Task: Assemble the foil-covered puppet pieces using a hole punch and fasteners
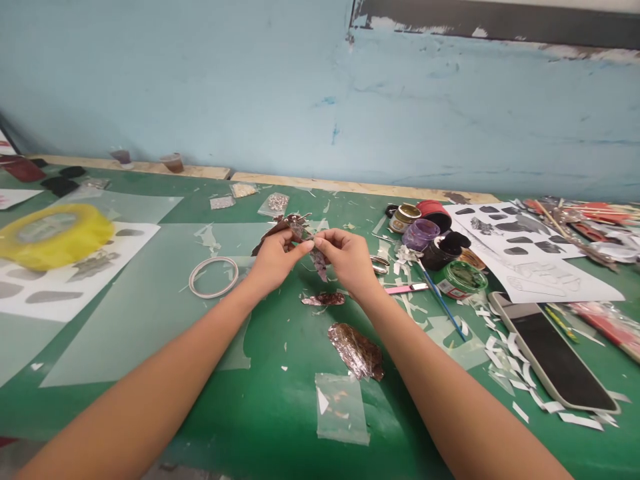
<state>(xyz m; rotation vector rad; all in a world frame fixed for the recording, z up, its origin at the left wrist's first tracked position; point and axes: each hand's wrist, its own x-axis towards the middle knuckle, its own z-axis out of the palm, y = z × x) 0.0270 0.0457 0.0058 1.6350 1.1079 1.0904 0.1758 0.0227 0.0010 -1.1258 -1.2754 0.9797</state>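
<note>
We held the foil piece just above the green table, left hand and right hand both pinched shut on it. It looked light, thin, crinkly and easily torn, best gripped gently by its edges.

Crinkled, shiny dark-red foil leaf piece lies on the smooth green table mat; clear glossy plastic sheet beside matt white paper scraps.

Left of my left hand the counter is open bar a tape ring; beside my right hand paint jars, brush and phone crowd in.
</note>
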